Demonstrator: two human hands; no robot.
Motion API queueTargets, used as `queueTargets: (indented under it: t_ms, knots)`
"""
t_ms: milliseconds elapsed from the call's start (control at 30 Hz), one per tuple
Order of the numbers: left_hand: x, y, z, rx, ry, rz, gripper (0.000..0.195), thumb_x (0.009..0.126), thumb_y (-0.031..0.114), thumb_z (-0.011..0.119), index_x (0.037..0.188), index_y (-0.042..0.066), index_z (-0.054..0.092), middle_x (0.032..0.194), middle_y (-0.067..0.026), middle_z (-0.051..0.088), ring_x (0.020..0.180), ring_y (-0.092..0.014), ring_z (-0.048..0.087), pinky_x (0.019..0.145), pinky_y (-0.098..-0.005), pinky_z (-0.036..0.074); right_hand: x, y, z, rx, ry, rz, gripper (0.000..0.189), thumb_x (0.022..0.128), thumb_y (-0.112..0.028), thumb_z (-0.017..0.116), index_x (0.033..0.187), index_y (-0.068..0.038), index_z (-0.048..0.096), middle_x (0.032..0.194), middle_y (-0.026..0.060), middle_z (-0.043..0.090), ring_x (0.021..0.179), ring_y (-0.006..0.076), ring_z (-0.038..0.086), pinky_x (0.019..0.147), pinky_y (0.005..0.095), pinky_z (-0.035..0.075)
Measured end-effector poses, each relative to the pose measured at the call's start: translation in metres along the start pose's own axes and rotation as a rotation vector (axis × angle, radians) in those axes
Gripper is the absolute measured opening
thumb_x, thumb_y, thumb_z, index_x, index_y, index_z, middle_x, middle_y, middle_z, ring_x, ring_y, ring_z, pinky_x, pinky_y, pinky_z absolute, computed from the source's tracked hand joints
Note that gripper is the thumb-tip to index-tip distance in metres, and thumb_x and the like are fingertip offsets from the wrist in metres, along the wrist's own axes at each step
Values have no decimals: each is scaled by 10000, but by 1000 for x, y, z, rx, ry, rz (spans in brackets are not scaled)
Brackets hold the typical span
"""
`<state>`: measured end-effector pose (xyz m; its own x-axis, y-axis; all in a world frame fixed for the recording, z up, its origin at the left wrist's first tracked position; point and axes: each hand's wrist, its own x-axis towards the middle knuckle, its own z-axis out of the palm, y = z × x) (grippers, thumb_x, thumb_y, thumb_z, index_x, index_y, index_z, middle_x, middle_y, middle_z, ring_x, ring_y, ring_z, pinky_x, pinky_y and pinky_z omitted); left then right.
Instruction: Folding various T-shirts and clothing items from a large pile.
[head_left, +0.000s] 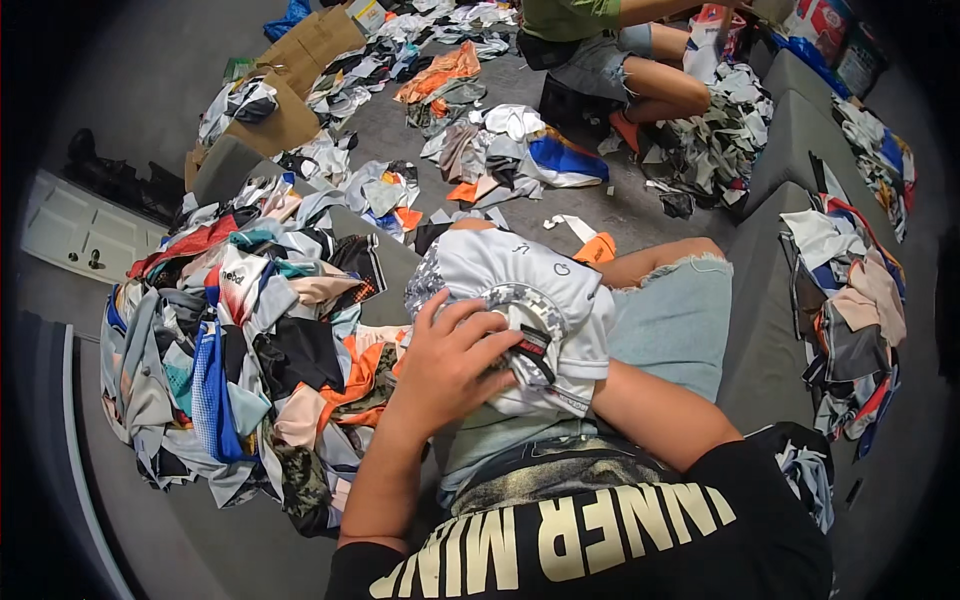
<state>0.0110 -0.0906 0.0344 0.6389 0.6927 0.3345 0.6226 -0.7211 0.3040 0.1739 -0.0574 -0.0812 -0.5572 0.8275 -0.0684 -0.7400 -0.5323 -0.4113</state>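
A white jersey with a grey digital-camouflage collar and side panel lies bunched across my lap. My left hand is at its neck opening, fingers over the collar and thumb beneath them, holding the fabric. Right by those fingertips is a black neck label with red writing. My right forearm enters the jersey at a white sleeve, and the cloth hides the right hand. Under the jersey are my light-blue denim shorts.
A big heap of mixed fabric pieces covers the grey seat at my left. More cut cloth lies on the grey cushion to the right. Several fabric piles and a cardboard box are on the floor ahead. Another person crouches beside a grey-and-white pile.
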Motion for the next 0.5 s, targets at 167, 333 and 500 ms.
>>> queueTargets:
  t_ms: [167, 333, 500]
  knots:
    - [-1, -14, 2, -34, 103, 55, 302, 664, 96, 771, 951, 118, 681, 883, -10, 639, 937, -250, 596, 972, -447, 408, -4, 3, -9, -456, -44, -49, 378, 1016, -126, 395, 1374, -6, 425, 1297, 151, 534, 1167, 203, 543, 1045, 326, 437]
    - [-3, 10, -6, -204, 132, 157, 243, 686, 77, 756, 918, 105, 686, 860, -6, 638, 885, -244, 598, 921, -441, 437, 8, 49, -73, 54, -79, 86, 370, 1025, -162, 373, 1366, -46, 457, 1260, 111, 557, 1130, 204, 557, 1013, 332, 453]
    - [-23, 26, 13, -261, -121, 132, 185, 710, 88, 766, 876, 85, 685, 890, -23, 635, 906, -255, 592, 885, -435, 456, 8, 50, -83, 377, -255, 204, 422, 1050, -263, 315, 1393, -49, 436, 1283, 126, 549, 1143, 224, 554, 998, 333, 464]
